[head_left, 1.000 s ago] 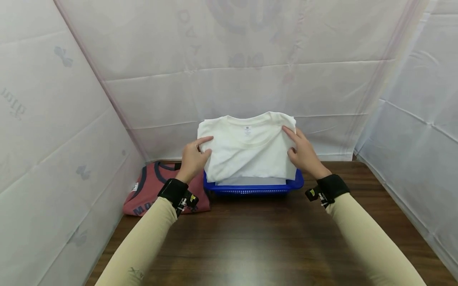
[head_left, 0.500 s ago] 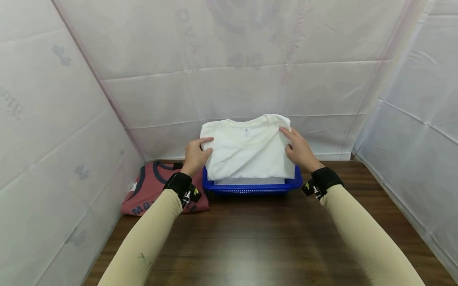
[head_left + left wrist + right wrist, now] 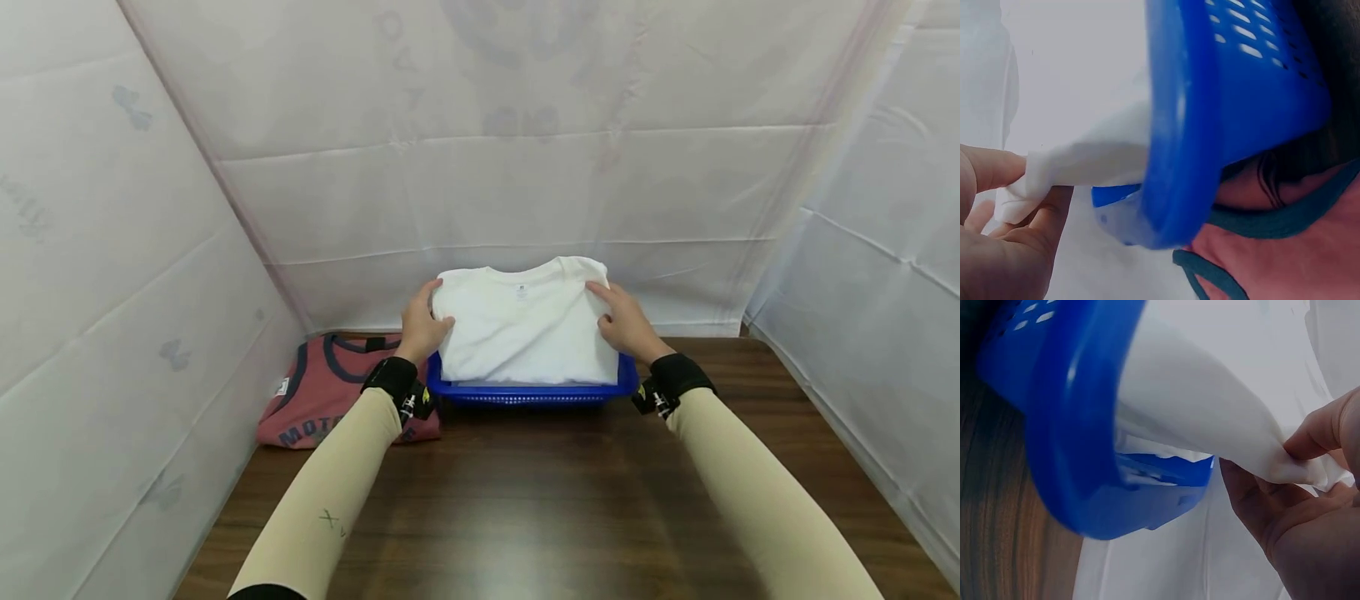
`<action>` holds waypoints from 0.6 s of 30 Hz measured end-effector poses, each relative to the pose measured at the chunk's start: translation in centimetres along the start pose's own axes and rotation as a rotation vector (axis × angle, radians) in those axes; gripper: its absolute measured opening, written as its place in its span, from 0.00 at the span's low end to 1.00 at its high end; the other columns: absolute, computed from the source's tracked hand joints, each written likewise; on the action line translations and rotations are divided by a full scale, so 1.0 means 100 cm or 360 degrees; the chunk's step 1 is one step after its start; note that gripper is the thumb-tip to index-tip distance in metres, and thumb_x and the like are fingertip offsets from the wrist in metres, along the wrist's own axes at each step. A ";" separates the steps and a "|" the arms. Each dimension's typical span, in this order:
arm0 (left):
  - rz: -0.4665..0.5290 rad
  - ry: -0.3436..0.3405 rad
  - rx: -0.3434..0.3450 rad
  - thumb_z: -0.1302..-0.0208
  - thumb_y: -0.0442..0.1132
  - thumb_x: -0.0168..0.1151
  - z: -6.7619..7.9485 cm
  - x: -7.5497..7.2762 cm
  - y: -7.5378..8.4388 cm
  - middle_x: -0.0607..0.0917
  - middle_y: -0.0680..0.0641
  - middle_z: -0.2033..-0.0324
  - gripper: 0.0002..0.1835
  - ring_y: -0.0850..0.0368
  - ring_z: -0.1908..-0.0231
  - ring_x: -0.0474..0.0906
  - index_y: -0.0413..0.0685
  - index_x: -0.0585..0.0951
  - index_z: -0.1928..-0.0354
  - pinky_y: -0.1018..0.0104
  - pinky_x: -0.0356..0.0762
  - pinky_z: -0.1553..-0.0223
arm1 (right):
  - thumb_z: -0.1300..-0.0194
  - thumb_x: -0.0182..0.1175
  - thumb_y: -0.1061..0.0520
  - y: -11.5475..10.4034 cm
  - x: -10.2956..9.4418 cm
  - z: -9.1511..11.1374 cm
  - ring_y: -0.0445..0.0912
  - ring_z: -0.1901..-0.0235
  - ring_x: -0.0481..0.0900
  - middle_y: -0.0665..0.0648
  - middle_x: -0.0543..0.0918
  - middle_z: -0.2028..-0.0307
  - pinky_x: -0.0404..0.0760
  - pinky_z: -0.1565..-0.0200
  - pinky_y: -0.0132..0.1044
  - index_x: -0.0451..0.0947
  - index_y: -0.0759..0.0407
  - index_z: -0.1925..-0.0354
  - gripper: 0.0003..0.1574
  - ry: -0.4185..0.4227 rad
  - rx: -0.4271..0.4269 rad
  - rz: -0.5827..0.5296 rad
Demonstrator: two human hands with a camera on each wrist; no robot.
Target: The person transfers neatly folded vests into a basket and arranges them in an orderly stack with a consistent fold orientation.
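A folded white T-shirt (image 3: 525, 329) lies in and over a blue plastic basket (image 3: 525, 395), its collar and label toward the back wall. My left hand (image 3: 422, 321) pinches the shirt's left side; in the left wrist view the white cloth (image 3: 1085, 144) passes between thumb and fingers beside the basket rim (image 3: 1179, 125). On the other side, my right hand (image 3: 630, 325) grips the right edge, and the right wrist view shows the cloth (image 3: 1210, 406) bunched between its thumb and fingers. The basket's inside is mostly hidden under the shirt.
Left of the basket a folded red T-shirt (image 3: 330, 400) with dark trim lies on the brown wooden table (image 3: 510, 500), partly behind my left arm. White fabric walls (image 3: 495, 192) stand at the back and on both sides, close behind the basket.
The white T-shirt has come down lower into the basket, covering more of the white cloth that showed near the front rim. My left hand has shifted slightly right; both hands keep their hold.
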State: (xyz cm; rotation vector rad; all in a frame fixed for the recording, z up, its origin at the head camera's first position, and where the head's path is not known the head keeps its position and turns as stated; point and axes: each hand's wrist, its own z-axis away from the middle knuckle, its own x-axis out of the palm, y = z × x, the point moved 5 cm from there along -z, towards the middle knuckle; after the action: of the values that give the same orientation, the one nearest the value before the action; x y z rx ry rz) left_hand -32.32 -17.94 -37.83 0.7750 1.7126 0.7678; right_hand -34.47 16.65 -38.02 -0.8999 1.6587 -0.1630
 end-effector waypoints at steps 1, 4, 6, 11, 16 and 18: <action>0.0002 -0.0016 -0.0022 0.37 0.24 0.66 0.001 0.001 -0.001 0.76 0.33 0.36 0.41 0.39 0.40 0.75 0.49 0.66 0.23 0.46 0.76 0.41 | 0.36 0.47 0.75 0.001 0.002 -0.001 0.65 0.36 0.67 0.75 0.62 0.28 0.71 0.44 0.58 0.60 0.66 0.23 0.43 -0.0021 0.0005 0.0010; -0.0022 -0.0067 -0.0089 0.36 0.26 0.66 0.003 0.003 -0.006 0.76 0.32 0.36 0.40 0.38 0.35 0.72 0.46 0.65 0.22 0.47 0.73 0.37 | 0.36 0.46 0.75 0.003 0.009 -0.002 0.67 0.32 0.64 0.76 0.61 0.27 0.70 0.41 0.59 0.59 0.66 0.23 0.43 -0.0115 0.0029 0.0045; -0.0050 -0.0098 -0.0135 0.35 0.27 0.66 0.004 0.005 -0.009 0.72 0.33 0.31 0.39 0.38 0.31 0.67 0.44 0.65 0.22 0.47 0.70 0.34 | 0.36 0.46 0.75 0.003 0.015 -0.003 0.68 0.29 0.61 0.77 0.60 0.27 0.68 0.36 0.60 0.58 0.66 0.22 0.44 -0.0179 0.0070 0.0072; -0.0125 -0.0141 -0.0215 0.32 0.29 0.65 0.009 0.005 -0.015 0.66 0.35 0.26 0.37 0.37 0.26 0.60 0.41 0.64 0.23 0.47 0.66 0.31 | 0.34 0.45 0.75 0.003 0.026 -0.006 0.69 0.26 0.55 0.76 0.56 0.25 0.60 0.30 0.63 0.56 0.64 0.21 0.43 -0.0293 0.0201 0.0070; -0.0237 -0.0176 -0.0219 0.32 0.30 0.65 0.011 0.006 -0.015 0.68 0.34 0.27 0.36 0.38 0.27 0.61 0.38 0.66 0.24 0.48 0.67 0.31 | 0.32 0.45 0.74 -0.001 0.034 -0.008 0.66 0.28 0.60 0.74 0.55 0.24 0.62 0.30 0.61 0.55 0.62 0.20 0.43 -0.0415 0.0262 0.0080; -0.0293 -0.0208 -0.0202 0.32 0.31 0.65 0.011 0.008 -0.013 0.69 0.34 0.28 0.35 0.38 0.27 0.62 0.37 0.66 0.25 0.47 0.66 0.31 | 0.30 0.45 0.73 0.000 0.036 -0.007 0.65 0.29 0.61 0.74 0.56 0.24 0.62 0.30 0.61 0.55 0.62 0.20 0.42 -0.0452 0.0302 0.0110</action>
State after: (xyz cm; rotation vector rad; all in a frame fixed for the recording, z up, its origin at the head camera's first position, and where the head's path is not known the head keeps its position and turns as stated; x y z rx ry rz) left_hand -31.64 -17.91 -39.60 0.5592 1.5768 0.6771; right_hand -35.12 14.16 -40.62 -0.6872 1.3827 -0.1361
